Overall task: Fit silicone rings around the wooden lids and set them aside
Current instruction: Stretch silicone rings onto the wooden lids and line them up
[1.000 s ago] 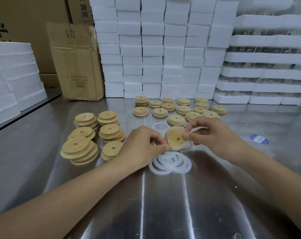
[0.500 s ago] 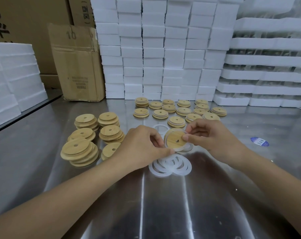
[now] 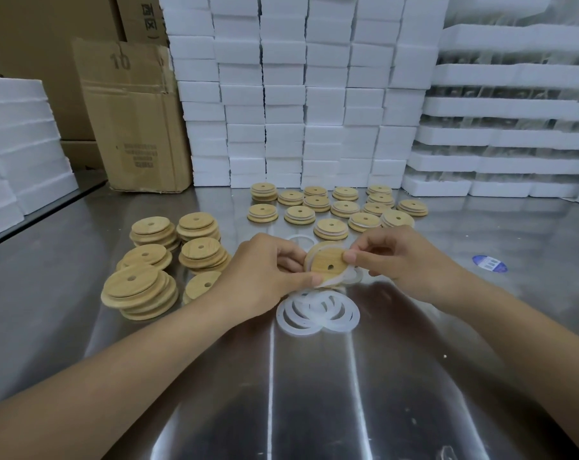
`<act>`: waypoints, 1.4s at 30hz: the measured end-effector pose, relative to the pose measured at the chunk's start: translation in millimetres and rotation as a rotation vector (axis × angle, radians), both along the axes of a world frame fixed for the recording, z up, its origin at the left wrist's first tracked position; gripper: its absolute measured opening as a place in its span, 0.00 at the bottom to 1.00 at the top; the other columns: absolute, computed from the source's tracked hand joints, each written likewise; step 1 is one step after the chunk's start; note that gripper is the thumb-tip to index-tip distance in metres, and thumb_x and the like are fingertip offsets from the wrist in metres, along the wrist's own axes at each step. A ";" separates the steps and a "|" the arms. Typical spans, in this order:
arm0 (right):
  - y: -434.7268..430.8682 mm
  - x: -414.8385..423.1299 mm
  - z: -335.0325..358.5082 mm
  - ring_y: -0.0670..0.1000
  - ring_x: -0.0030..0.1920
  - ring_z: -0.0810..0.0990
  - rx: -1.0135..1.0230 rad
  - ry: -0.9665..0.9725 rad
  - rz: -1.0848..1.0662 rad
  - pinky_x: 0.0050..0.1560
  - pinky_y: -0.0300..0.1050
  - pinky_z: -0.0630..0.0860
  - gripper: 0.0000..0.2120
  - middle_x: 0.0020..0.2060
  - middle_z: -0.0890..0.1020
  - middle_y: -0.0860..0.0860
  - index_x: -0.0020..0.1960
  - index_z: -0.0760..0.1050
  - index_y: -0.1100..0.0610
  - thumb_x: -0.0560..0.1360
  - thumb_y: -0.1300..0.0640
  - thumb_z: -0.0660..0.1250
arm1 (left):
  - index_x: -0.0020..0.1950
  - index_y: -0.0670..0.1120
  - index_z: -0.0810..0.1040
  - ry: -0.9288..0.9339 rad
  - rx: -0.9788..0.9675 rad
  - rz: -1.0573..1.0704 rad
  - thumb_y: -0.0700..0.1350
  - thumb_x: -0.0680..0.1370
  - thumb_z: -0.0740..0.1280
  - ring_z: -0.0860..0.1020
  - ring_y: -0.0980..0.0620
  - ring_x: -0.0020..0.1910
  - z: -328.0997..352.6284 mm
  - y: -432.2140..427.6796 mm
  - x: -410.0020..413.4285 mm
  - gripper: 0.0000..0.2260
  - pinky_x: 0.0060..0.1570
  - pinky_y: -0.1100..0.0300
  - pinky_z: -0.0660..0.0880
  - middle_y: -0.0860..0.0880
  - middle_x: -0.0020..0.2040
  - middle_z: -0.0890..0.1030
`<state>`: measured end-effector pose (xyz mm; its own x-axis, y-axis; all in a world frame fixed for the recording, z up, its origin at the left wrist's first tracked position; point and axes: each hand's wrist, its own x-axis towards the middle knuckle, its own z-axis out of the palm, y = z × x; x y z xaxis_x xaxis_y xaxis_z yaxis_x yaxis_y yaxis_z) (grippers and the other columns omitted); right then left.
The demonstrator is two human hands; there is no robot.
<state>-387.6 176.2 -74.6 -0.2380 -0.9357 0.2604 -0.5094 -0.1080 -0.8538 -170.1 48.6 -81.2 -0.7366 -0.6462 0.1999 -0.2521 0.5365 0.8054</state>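
Note:
Both hands hold one round wooden lid (image 3: 326, 262) with a small centre hole, tilted toward me above the steel table. My left hand (image 3: 265, 273) pinches its lower left rim; my right hand (image 3: 401, 257) pinches its right rim. A translucent white silicone ring (image 3: 344, 278) sits around the lid's edge, hanging loose at the lower right. Loose silicone rings (image 3: 318, 312) lie in a small pile just below the lid. Bare wooden lids (image 3: 138, 290) are stacked at the left. Lids with white rings (image 3: 331, 229) lie in rows behind my hands.
The steel table (image 3: 314, 393) stretches toward me. White foam blocks (image 3: 298, 94) are stacked like a wall at the back, with more foam trays (image 3: 514, 144) at the right and foam slabs (image 3: 16, 137) at the left. A cardboard box (image 3: 132, 117) stands back left. A blue sticker (image 3: 489, 263) lies at the right.
The lid has stayed between both hands with small finger shifts along its rim. The ring now hangs looser at the lower right.

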 end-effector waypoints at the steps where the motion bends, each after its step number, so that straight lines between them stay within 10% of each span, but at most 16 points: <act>1: 0.4 -1.7 0.6 0.53 0.40 0.73 0.009 -0.002 0.000 0.45 0.53 0.67 0.14 0.39 0.81 0.61 0.44 0.85 0.58 0.73 0.45 0.75 | 0.48 0.54 0.89 -0.003 -0.006 -0.002 0.49 0.73 0.83 0.88 0.53 0.45 0.1 -0.1 -0.1 0.07 0.57 0.46 0.84 0.53 0.40 0.89; 12: 2.2 -13.3 -5.8 0.39 0.39 0.81 0.097 0.123 -0.002 0.41 0.28 0.73 0.03 0.42 0.88 0.49 0.43 0.88 0.54 0.74 0.55 0.79 | 0.45 0.52 0.89 -0.001 -0.010 -0.003 0.52 0.73 0.83 0.83 0.51 0.37 -3.4 -4.7 -1.1 0.07 0.52 0.51 0.81 0.44 0.37 0.87; 17: 1.9 -6.0 -6.0 0.38 0.35 0.80 0.102 0.178 -0.034 0.38 0.27 0.71 0.05 0.42 0.87 0.48 0.42 0.87 0.51 0.75 0.53 0.78 | 0.45 0.50 0.89 0.056 0.083 0.004 0.51 0.73 0.83 0.81 0.55 0.38 -5.1 -4.2 2.1 0.07 0.53 0.47 0.82 0.41 0.37 0.86; 22: 3.7 4.4 0.2 0.41 0.41 0.81 0.057 0.152 -0.108 0.46 0.36 0.74 0.08 0.43 0.87 0.45 0.44 0.86 0.49 0.79 0.49 0.72 | 0.50 0.51 0.88 0.214 0.168 0.021 0.49 0.75 0.81 0.86 0.59 0.40 -0.4 -1.5 1.8 0.06 0.39 0.72 0.75 0.51 0.43 0.90; 27: 2.0 15.2 -1.0 0.45 0.34 0.67 -0.028 0.048 -0.099 0.34 0.35 0.63 0.16 0.30 0.73 0.44 0.40 0.83 0.54 0.79 0.45 0.72 | 0.53 0.51 0.88 0.264 0.072 -0.023 0.45 0.76 0.80 0.87 0.57 0.47 1.0 2.5 3.0 0.06 0.47 0.69 0.77 0.54 0.45 0.90; 42: 5.0 12.5 7.5 0.47 0.42 0.74 -0.100 -0.072 0.008 0.44 0.38 0.69 0.14 0.45 0.84 0.61 0.45 0.87 0.50 0.72 0.40 0.78 | 0.59 0.47 0.89 0.351 0.496 0.013 0.47 0.78 0.77 0.86 0.59 0.45 6.7 9.4 6.9 0.11 0.36 0.72 0.75 0.49 0.51 0.90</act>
<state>-375.1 181.2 -67.0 -0.2521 -0.9078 0.3351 -0.4455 -0.1986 -0.8730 -163.3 58.0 -74.5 -0.6727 -0.7328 0.1023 0.0701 0.0744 0.9948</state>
